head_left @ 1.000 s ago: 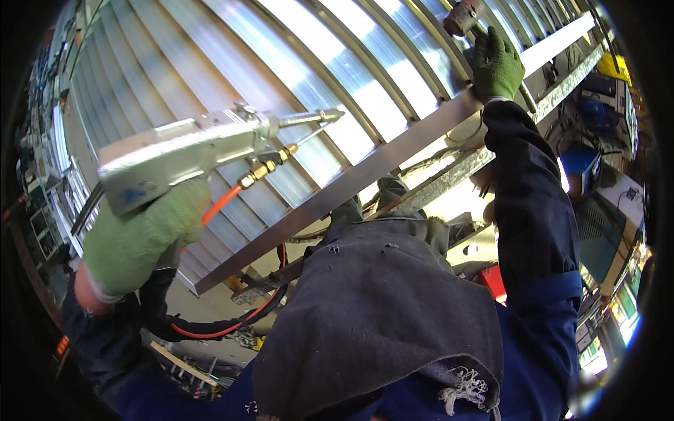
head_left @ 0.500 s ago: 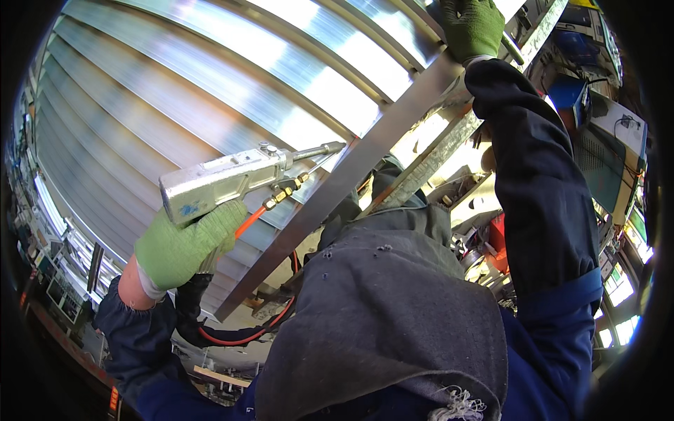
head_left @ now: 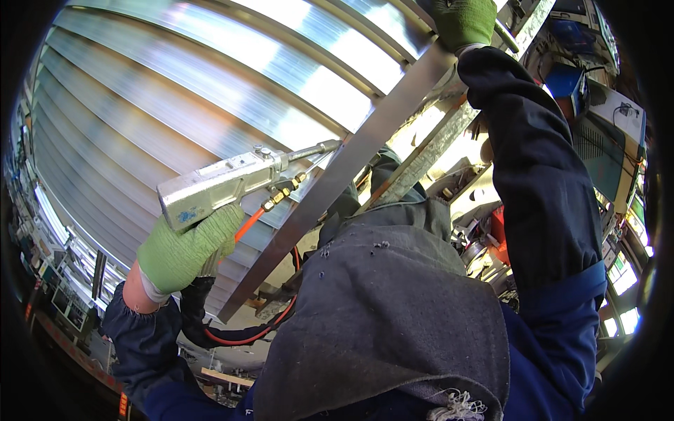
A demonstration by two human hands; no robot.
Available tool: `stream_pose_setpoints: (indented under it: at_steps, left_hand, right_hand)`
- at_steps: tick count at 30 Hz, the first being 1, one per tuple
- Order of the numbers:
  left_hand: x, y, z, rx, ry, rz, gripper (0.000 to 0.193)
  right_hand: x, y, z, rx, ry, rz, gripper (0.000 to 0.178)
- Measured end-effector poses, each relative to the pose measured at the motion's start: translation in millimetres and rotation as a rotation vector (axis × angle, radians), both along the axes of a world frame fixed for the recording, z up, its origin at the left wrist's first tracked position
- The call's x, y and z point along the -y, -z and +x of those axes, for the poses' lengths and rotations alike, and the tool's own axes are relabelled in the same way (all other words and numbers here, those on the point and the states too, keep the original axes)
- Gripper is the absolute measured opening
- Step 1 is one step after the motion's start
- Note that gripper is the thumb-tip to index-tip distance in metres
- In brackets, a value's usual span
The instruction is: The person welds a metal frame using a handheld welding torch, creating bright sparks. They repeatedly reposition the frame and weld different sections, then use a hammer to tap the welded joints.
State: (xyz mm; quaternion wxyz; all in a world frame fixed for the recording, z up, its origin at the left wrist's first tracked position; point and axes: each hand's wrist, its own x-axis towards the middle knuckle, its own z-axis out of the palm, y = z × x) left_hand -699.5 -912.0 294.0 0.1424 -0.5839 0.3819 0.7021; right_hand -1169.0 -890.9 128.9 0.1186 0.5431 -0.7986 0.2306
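My left hand [head_left: 184, 247], in a green knit glove, is closed around the grip of a silver metal welding gun [head_left: 217, 184]. An orange hose [head_left: 247, 226] with brass fittings runs up beside the gun, and a thin tube leads from it toward the nozzle. The nozzle tip lies at a flat metal bar [head_left: 351, 147] along the edge of a large ribbed metal panel [head_left: 182, 77]; whether it touches cannot be made out. Far off at the top right, my right hand [head_left: 465, 21], also green-gloved, is by the bar's far end. Its fingers are mostly cut off by the picture's upper edge.
A worn metal beam [head_left: 425, 165] runs alongside the bar on my side. A dark apron [head_left: 382, 323] covers my body. A black cable with a red hose [head_left: 242, 342] loops below my left hand. A white and green machine cabinet [head_left: 609, 144] stands at right.
My right hand has shifted slightly up and left in the picture, with less of its fingers in view. The welding gun stays near the same spot at the bar, in my left hand.
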Motion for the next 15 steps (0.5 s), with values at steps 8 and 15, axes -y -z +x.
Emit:
stream_pose_setpoints:
  at_steps: [8, 15]
  left_hand:
    - [-3.1, 1.6, 2.0, -0.001, -0.052, 0.013, 0.033]
    - [-0.5, 0.7, 0.9, -0.020, 0.058, -0.025, 0.031]
  right_hand:
    - [-0.5, 0.5, 0.0, -0.019, -0.010, -0.017, 0.031]
    - [0.4, -1.5, 0.0, -0.001, -0.033, -0.027, 0.031]
